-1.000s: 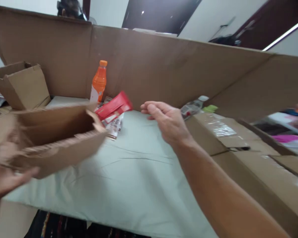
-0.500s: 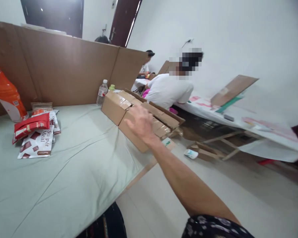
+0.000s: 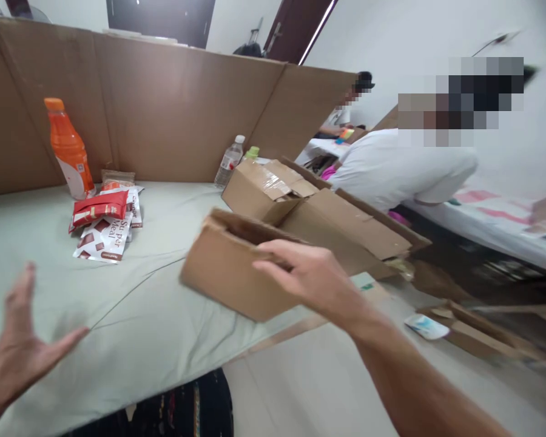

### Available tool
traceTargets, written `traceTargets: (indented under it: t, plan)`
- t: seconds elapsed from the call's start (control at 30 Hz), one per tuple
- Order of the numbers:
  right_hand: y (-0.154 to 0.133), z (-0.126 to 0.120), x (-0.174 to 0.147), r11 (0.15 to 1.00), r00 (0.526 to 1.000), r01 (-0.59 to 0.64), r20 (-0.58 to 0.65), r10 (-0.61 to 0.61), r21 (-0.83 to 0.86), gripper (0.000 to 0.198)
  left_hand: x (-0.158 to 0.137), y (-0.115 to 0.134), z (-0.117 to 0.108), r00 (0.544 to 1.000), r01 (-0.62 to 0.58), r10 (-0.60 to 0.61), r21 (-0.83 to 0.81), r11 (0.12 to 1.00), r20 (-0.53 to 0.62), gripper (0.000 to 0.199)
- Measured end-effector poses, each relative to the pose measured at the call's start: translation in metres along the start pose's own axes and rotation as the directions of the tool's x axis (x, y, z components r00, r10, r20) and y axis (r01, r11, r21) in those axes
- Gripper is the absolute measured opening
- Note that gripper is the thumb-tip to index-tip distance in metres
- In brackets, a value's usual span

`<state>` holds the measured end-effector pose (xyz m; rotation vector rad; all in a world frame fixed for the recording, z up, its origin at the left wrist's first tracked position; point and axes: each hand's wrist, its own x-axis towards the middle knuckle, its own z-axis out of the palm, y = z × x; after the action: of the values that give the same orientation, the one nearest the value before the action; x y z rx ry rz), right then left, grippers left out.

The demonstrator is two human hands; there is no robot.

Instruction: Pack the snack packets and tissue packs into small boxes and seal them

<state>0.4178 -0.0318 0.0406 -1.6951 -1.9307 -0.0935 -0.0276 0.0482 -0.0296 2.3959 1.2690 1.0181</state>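
Observation:
My right hand (image 3: 303,273) grips the upper edge of an open-topped cardboard box (image 3: 236,270), thumb on the near side. The box is tilted over the pale green cloth, and its inside is mostly hidden. Just behind it lies another cardboard box (image 3: 350,227) with taped flaps, close to the table's right edge. At the lower left, my left hand (image 3: 25,340) is raised above the cloth, open, fingers and thumb apart, holding nothing. A red packet (image 3: 101,207) rests on white "Super Meal" pouches (image 3: 104,240), beside an orange bottle (image 3: 70,152).
A tall cardboard panel (image 3: 182,109) stands along the table's far side. A clear water bottle (image 3: 230,162) and a green-capped item (image 3: 252,153) are by the taped box. On the right, a person in a white shirt (image 3: 400,164) sits; an open box (image 3: 477,334) lies on the floor.
My right hand has lifted a cardboard box away from the taped one, toward me and left. My left hand has come into view at the lower left. The view has swung left.

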Motion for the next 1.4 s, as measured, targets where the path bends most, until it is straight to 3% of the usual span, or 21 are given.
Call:
traceTargets:
  t: [0.07, 0.13, 0.2, 0.27, 0.37, 0.5, 0.63, 0.7, 0.77, 0.87, 0.93, 0.97, 1.0, 1.07, 1.13, 1.2, 1.27, 1.4]
  plan:
    - [-0.050, 0.001, -0.007, 0.978, 0.974, 0.202, 0.097, -0.206, 0.049, 0.018, 0.004, 0.007, 0.023, 0.992, -0.070, 0.077, -0.077, 0.995, 0.102, 0.122]
    - [-0.085, -0.005, -0.012, 0.937, 0.918, 0.308, 0.208, -0.338, 0.165, 0.023, 0.002, 0.015, 0.037, 0.960, -0.055, 0.115, -0.229, 0.972, 0.254, 0.128]
    - [-0.101, -0.015, -0.009, 0.897, 0.851, 0.299, 0.334, -0.405, 0.326, 0.023, -0.005, 0.021, 0.043, 0.920, 0.048, 0.093, -0.345, 0.937, 0.381, 0.134]
    - [-0.099, -0.020, 0.000, 0.874, 0.787, 0.246, 0.440, -0.433, 0.419, 0.025, -0.013, 0.023, 0.043, 0.899, 0.137, 0.054, -0.395, 0.908, 0.435, 0.136]
    - [-0.086, -0.008, 0.016, 0.899, 0.748, 0.291, 0.509, -0.427, 0.326, 0.029, -0.021, 0.023, 0.040, 0.907, 0.160, 0.034, -0.418, 0.894, 0.420, 0.134]
    - [-0.094, 0.030, 0.025, 0.883, 0.713, 0.466, 0.568, -0.412, 0.056, 0.053, -0.027, 0.023, 0.046, 0.915, 0.145, 0.038, -0.415, 0.898, 0.402, 0.138]
    - [-0.118, 0.057, 0.029, 0.853, 0.618, 0.520, 0.675, -0.402, 0.031, 0.021, -0.029, 0.024, 0.052, 0.927, 0.133, 0.031, -0.405, 0.904, 0.375, 0.143]
    - [-0.121, 0.056, 0.029, 0.840, 0.571, 0.532, 0.688, -0.447, 0.104, 0.019, -0.029, 0.024, 0.052, 0.932, 0.105, 0.049, -0.396, 0.912, 0.359, 0.142]
    - [-0.115, 0.044, 0.028, 0.836, 0.618, 0.525, 0.604, -0.503, 0.158, 0.026, -0.027, 0.024, 0.048, 0.931, 0.052, 0.099, -0.396, 0.917, 0.350, 0.139]
    - [-0.096, 0.009, 0.028, 0.854, 0.788, 0.450, 0.334, -0.518, 0.263, 0.032, -0.022, 0.026, 0.042, 0.926, -0.017, 0.171, -0.415, 0.910, 0.337, 0.135]
    - [-0.083, -0.012, 0.037, 0.904, 0.923, 0.313, 0.132, -0.362, 0.291, 0.024, -0.020, 0.029, 0.041, 0.931, -0.019, 0.164, -0.405, 0.914, 0.326, 0.134]
    - [-0.078, -0.018, 0.046, 0.932, 0.974, 0.205, 0.031, -0.224, 0.298, 0.015, -0.020, 0.031, 0.042, 0.939, -0.009, 0.142, -0.392, 0.920, 0.314, 0.135]
    - [-0.074, -0.019, 0.059, 0.937, 0.995, 0.088, -0.069, -0.069, 0.337, 0.008, -0.020, 0.033, 0.044, 0.945, 0.002, 0.122, -0.379, 0.925, 0.303, 0.137]
    - [-0.070, -0.010, 0.093, 0.844, 0.961, -0.094, -0.174, 0.216, 0.529, 0.017, -0.022, 0.035, 0.048, 0.955, 0.015, 0.096, -0.371, 0.929, 0.281, 0.138]
    - [-0.067, 0.012, 0.133, 0.655, 0.932, -0.160, -0.106, 0.347, 0.739, 0.029, -0.026, 0.033, 0.047, 0.957, 0.013, 0.096, -0.372, 0.928, 0.275, 0.141]
    - [-0.064, 0.041, 0.165, 0.550, 0.926, -0.227, 0.003, 0.377, 0.803, 0.034, -0.032, 0.026, 0.036, 0.959, 0.034, 0.070, -0.357, 0.934, 0.274, 0.140]
    - [-0.059, 0.069, 0.181, 0.534, 0.922, -0.290, 0.082, 0.379, 0.794, 0.035, -0.040, 0.016, 0.015, 0.970, 0.087, -0.005, -0.326, 0.941, 0.243, 0.134]
    - [-0.040, 0.116, 0.160, 0.527, 0.916, -0.377, 0.223, 0.334, 0.761, 0.045, -0.050, -0.009, -0.046, 0.975, 0.219, -0.223, -0.235, 0.947, 0.009, 0.117]
